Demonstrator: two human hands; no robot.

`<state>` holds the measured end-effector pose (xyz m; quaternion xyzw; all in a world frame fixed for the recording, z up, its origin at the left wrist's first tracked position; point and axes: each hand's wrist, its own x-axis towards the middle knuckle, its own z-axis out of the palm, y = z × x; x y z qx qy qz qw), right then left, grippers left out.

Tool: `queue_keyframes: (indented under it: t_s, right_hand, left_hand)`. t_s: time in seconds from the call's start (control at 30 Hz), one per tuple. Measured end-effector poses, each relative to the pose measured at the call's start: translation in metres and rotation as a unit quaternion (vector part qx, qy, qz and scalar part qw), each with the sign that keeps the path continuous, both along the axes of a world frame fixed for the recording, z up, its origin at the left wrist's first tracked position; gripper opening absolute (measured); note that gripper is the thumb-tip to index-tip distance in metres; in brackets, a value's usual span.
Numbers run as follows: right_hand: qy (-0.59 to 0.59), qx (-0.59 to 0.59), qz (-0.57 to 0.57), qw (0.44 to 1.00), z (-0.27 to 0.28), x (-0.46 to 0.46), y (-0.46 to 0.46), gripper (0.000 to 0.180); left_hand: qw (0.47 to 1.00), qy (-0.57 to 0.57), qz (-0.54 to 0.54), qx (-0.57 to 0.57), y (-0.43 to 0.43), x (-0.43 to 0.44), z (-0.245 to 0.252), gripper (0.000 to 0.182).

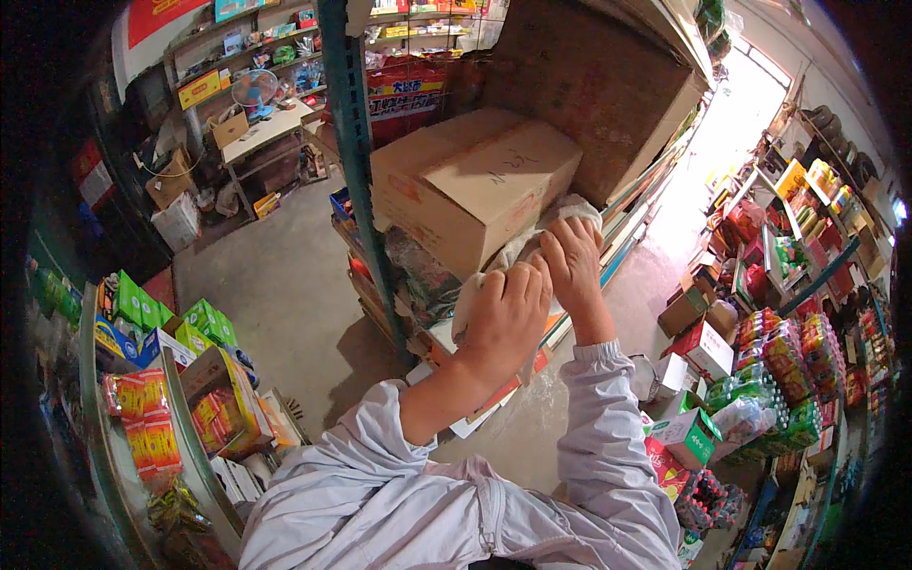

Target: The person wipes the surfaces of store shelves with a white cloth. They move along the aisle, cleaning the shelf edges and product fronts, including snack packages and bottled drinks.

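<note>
A pale cloth [576, 207] is bunched under both hands at the near edge of a shelf top. My left hand [507, 313] has its fingers curled over the cloth's left part. Just beyond it, touching it, my right hand [572, 260] grips the cloth's far part. Beside the cloth stands a closed cardboard box [470, 185] with handwritten marks on top. A larger, darker cardboard box [584, 92] rises behind it. Clear plastic wrapping [424, 274] lies at the near left of the closed box. The palms and fingertips are hidden.
A green metal shelf post [360, 164] stands left of the boxes. Shelves with packaged goods [146, 427] are at the lower left. Bottle packs [762, 392] and cartons [702, 353] are stacked at the right. A table [267, 132] with a fan [254, 91] stands at the upper left.
</note>
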<state>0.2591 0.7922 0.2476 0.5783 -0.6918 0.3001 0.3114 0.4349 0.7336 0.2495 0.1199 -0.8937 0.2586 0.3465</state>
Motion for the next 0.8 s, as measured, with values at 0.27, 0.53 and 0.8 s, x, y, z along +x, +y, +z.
queue_keyframes:
  t_s: [0.27, 0.53, 0.8]
  right_hand:
    - [-0.098, -0.035, 0.0, 0.995, 0.002, 0.033, -0.005, 0.022]
    - [-0.143, -0.111, 0.043, 0.983, -0.015, 0.078, -0.009, 0.028]
    - [-0.199, -0.093, 0.103, 0.97, -0.021, 0.096, 0.013, 0.044]
  left_hand:
    - [0.987, 0.118, -0.095, 0.049, -0.014, 0.012, -0.026, 0.052]
    - [0.921, 0.167, -0.272, 0.223, -0.031, 0.026, -0.077, 0.056]
    - [0.916, 0.137, -0.309, 0.216, -0.05, 0.041, -0.097, 0.054]
